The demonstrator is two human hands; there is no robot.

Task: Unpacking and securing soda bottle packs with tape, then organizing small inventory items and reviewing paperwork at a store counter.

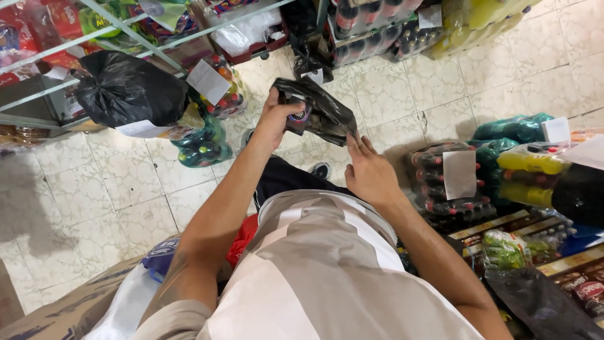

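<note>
My left hand (275, 119) grips a small round can (300, 118) together with the upper edge of a crumpled black plastic bag (327, 110), held over the tiled floor. My right hand (370, 171) sits just below the bag with its fingers stretched up against the bag's lower edge. The can lies partly inside the bag's folds. Both forearms reach forward from my grey and white shirt (321, 271).
A full black bag (129, 91) with a paper slip hangs off a metal shelf at the left. Shrink-wrapped packs of drink bottles (440, 182) stand at the right and along the back (371, 28). Green bottles (202, 148) lie on the floor. A cardboard box (69, 308) is at bottom left.
</note>
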